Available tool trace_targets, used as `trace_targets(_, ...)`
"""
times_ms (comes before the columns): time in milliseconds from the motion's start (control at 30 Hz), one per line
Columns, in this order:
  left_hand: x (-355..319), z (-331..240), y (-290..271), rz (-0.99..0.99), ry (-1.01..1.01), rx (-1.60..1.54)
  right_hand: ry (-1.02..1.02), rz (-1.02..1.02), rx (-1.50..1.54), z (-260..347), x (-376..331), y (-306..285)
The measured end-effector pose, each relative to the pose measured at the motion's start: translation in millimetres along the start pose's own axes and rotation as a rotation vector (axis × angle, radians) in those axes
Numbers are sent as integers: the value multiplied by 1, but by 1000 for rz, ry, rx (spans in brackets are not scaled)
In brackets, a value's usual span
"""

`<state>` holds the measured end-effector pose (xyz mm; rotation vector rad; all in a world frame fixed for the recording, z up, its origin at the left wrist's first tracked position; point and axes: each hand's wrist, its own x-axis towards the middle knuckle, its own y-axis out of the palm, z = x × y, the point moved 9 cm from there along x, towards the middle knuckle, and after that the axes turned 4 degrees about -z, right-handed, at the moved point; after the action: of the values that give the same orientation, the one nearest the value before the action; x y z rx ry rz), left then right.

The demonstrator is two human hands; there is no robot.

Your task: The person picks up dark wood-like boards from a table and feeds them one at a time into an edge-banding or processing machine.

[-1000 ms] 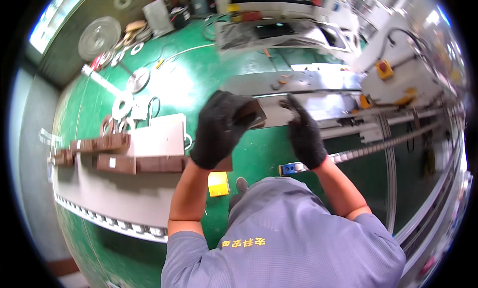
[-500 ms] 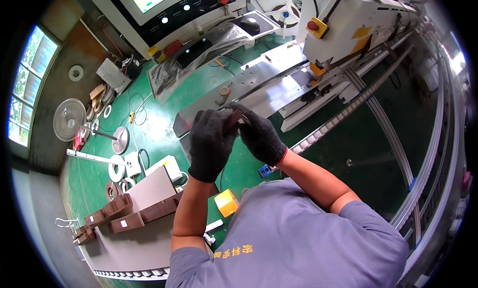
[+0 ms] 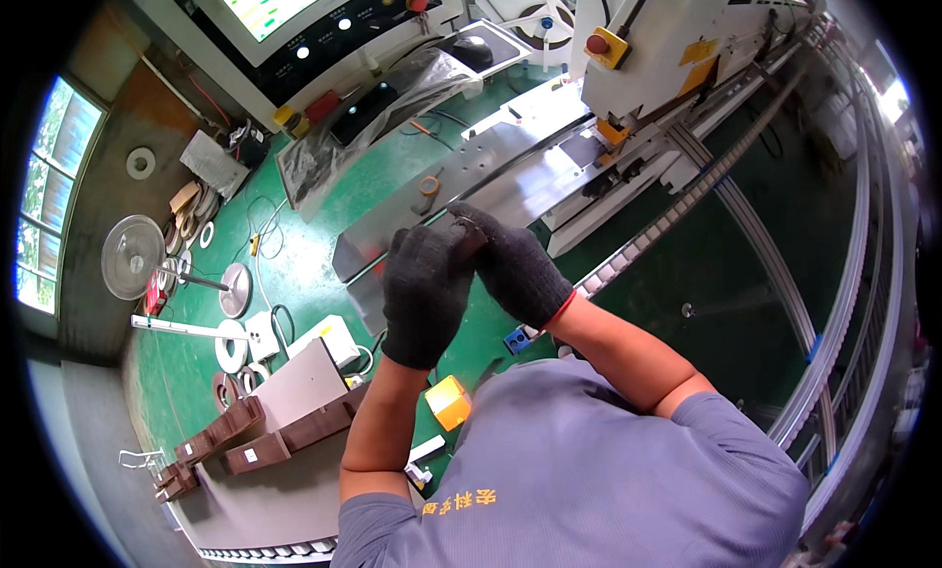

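Black-gloved left hand and right hand meet at frame centre, fingers of both pinching a small dark brown piece above the green surface.

Left hand and right hand drawn together since a second ago, fingers now closed over small dark piece, formerly gripped by left fingers alone.

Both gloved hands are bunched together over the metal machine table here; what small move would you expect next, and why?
Probably a short lowering of the small dark brown piece onto the grey metal machine table. The left hand in a black knit glove and the right hand in a black knit glove meet around it in the air, just above that table. How firm each grip is cannot be told.
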<state>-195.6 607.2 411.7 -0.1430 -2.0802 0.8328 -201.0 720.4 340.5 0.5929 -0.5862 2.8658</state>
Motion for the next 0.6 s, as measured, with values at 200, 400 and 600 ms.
trace_targets(200, 16, -4, 23, 167, 83, -146, -32, -68, -103, -2, -11, -38)
trace_targets(400, -26, 60, 96, 289, -702, -499, 29, -429, -422, -69, -70, -132)
trace_targets(600, -137, 65, 285, 460, -714, -654, 530, -633, -118, -215, -185, -181)
